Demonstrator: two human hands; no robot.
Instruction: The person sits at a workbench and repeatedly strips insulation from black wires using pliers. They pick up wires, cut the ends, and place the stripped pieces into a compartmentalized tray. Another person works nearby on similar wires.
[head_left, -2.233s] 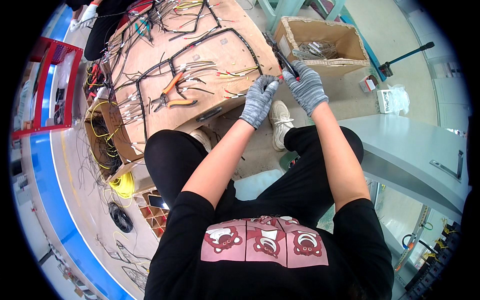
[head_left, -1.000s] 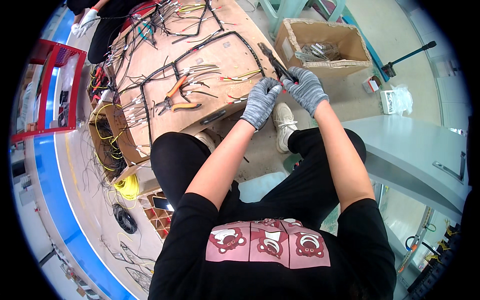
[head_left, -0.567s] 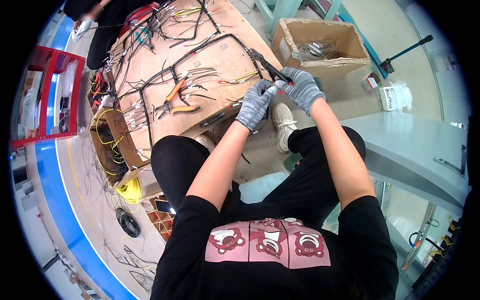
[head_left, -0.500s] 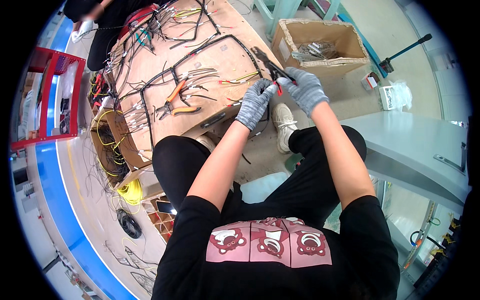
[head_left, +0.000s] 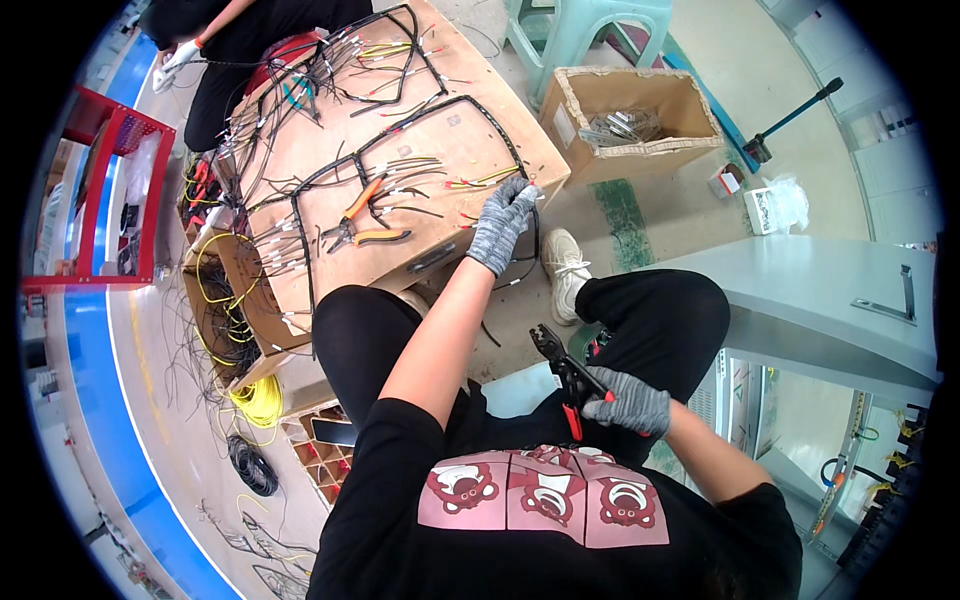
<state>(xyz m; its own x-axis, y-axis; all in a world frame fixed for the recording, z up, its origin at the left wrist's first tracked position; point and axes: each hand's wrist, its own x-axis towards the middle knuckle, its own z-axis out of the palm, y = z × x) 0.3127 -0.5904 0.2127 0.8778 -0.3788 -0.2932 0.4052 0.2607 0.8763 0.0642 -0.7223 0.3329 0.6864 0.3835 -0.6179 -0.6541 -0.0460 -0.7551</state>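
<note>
My right hand, in a grey knit glove, grips a crimping tool with black and red handles above my lap, its dark jaws pointing away from me. At the board's right edge my left hand, gloved alike, pinches a thin wire with a small red-sleeved end showing past the fingertips. Beside that hand runs a black-wrapped wire harness, laid out on the wooden board with many loose, white-tagged ends. Orange-handled wire strippers lie on the board, left of my left hand.
Beyond the board's right edge stands a cardboard box of metal parts, near a green stool. A grey cabinet is at the right. Yellow cable hangs at the left. Another person's gloved hand is at the far left.
My right hand has drawn the crimping tool back from beside my left hand, down over my lap. The left hand stays at the board's edge.
</note>
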